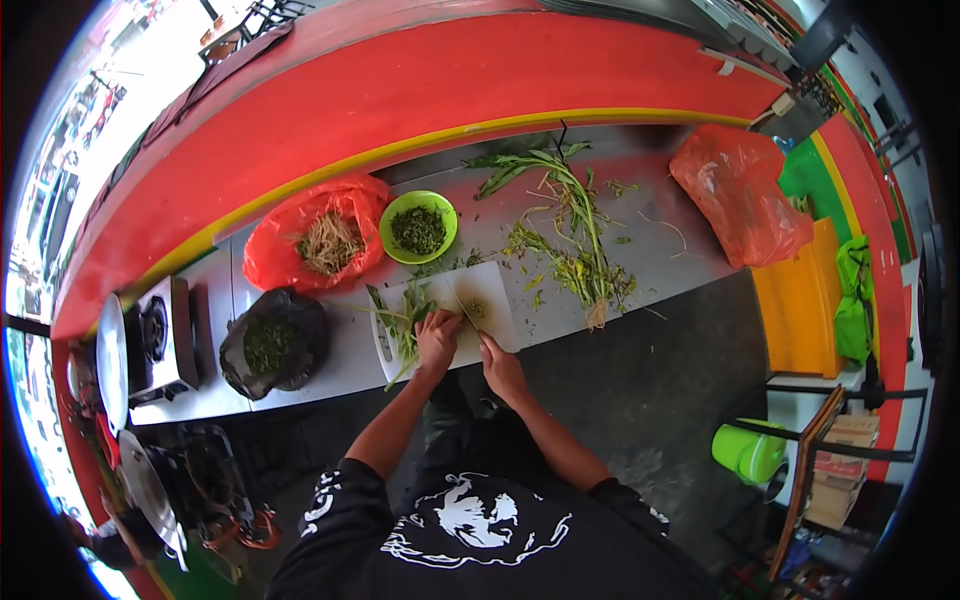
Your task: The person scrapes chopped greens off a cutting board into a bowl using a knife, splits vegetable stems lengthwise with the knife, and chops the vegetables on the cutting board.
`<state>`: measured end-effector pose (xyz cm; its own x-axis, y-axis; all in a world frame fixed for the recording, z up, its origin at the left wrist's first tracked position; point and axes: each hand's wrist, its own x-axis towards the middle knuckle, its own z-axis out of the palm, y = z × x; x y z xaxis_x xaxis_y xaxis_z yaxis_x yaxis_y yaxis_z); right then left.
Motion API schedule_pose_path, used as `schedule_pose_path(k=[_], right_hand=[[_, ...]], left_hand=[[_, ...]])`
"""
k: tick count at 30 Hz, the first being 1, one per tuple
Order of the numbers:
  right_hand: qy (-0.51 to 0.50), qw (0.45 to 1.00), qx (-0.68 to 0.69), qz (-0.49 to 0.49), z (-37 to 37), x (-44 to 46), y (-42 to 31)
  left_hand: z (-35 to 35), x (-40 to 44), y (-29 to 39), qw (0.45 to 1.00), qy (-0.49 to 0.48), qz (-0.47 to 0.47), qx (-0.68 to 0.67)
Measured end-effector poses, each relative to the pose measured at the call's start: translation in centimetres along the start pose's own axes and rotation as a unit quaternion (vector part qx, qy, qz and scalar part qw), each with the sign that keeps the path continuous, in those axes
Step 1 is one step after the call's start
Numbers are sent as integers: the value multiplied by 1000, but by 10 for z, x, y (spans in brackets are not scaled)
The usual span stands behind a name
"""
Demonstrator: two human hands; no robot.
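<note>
On the white cutting board [497,345], my left hand [437,338] presses down on a bunch of leafy green stems [405,318], its fingers closed over them. My right hand [500,368] grips a knife [468,312], whose blade stands just right of my left fingertips. Small chopped green bits [477,309] lie on the board beyond the blade. Behind the board stands a lime green bowl [388,238] with chopped greens in it. The knife's handle is mostly hidden in my right hand.
A red plastic bag [265,262] with pale roots and a black bag [309,335] of greens lie left. Farther left is a portable stove [178,330]. Long leafy stalks [585,225] spread to the right, beside another red bag [735,185]. A red wall [450,75] runs behind the metal counter.
</note>
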<state>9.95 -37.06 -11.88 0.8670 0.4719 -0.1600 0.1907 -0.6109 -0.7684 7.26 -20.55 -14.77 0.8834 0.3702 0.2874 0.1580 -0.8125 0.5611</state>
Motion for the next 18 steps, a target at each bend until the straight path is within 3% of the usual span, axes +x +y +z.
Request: schedule_pose_path(k=[7,10,16,18], right_hand=[[-50,998,-28,28,-10,-9,-3],[-61,992,-111,16,-3,-5,3],[-45,996,-70,19,4,9,-1],[19,998,24,-62,-1,1,-2]], left_hand=[[5,9,-5,1000,12,-17,2],[6,2,-3,1000,16,-24,2],[9,3,-4,999,13,-33,-4],[8,3,-3,999,13,-42,-3]])
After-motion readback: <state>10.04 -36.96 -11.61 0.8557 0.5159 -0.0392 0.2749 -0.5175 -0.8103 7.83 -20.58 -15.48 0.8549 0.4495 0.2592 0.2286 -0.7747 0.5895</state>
